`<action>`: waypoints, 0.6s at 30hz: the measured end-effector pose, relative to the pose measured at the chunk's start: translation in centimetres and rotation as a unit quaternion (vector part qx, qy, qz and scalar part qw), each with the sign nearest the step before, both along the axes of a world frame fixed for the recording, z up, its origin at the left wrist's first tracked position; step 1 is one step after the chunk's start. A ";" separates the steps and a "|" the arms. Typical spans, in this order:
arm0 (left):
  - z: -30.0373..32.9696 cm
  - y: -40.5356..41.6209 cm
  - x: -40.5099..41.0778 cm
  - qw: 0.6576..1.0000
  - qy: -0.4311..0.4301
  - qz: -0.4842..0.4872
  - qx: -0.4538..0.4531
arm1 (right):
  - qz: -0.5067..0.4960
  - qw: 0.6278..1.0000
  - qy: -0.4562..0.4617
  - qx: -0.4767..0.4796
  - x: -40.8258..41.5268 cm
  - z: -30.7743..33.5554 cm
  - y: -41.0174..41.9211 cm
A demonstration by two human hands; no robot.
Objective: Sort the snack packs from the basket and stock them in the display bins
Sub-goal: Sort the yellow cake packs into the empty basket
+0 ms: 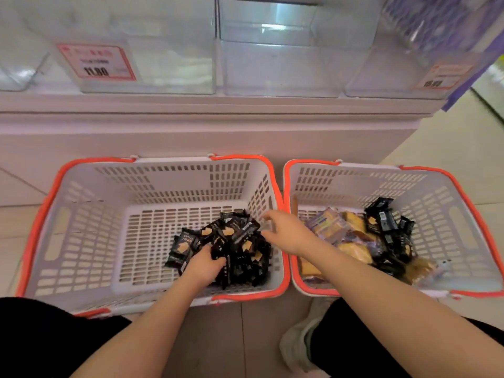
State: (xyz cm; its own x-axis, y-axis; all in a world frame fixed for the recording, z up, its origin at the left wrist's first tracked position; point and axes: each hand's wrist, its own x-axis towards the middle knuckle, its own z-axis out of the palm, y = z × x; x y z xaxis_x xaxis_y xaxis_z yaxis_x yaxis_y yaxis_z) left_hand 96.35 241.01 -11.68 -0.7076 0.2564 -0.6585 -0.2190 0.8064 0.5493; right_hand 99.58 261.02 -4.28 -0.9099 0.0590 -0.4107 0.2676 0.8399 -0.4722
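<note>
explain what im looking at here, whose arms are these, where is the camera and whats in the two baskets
There is no machine here: the arms belong to a person wearing a wide-angle camera on the head, which looks forward and down. That is the only picture.

Two white baskets with orange rims stand side by side on the floor. The left basket holds a pile of black snack packs. The right basket holds a mix of yellow packs and more black ones.

The left hand reaches into the black pile, fingers curled among the packs in a grip. The right hand hovers with relaxed fingers over the rims between the baskets, holding nothing.

Above stand clear display bins with price tags.
</note>
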 end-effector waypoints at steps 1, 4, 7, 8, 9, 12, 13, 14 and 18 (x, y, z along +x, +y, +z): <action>0.3 0.7 0.0 1.000 0.025 -0.014 -0.004 | 0.005 1.000 0.014 -0.001 0.2 0.8 0.6; 2.5 4.0 0.1 0.983 0.166 -0.042 0.057 | 0.007 0.999 0.040 -0.002 1.0 3.0 3.3; 5.4 8.3 0.8 0.953 0.228 -0.119 0.157 | 0.009 1.000 0.012 0.020 2.4 4.7 7.8; 6.1 9.6 1.0 0.941 0.240 -0.150 0.185 | 0.006 1.000 -0.004 0.030 3.0 5.1 9.6; 6.7 11.0 1.3 0.928 0.252 -0.181 0.205 | -0.002 0.999 -0.017 0.038 3.7 5.4 11.4; 6.8 15.2 2.6 0.906 0.242 -0.265 0.226 | -0.064 0.996 -0.038 0.053 6.6 5.4 17.0; 6.4 16.8 2.8 0.902 0.229 -0.290 0.223 | -0.102 0.992 -0.041 0.052 7.7 5.0 18.8; 5.4 19.6 3.5 0.902 0.210 -0.308 0.220 | -0.147 0.986 -0.052 0.054 9.2 4.0 21.6; 2.7 23.6 4.3 0.899 0.154 -0.379 0.154 | -0.232 0.965 -0.098 0.077 13.5 -0.1 25.0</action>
State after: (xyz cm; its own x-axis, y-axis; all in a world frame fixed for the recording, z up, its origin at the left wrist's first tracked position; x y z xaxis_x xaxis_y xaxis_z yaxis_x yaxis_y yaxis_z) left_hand 100.69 264.63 -8.94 -0.3884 0.8792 -0.2760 0.5307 0.4582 0.7130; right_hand 113.12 286.04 -4.34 -0.6768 0.5147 -0.5263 0.7029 0.6643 -0.2542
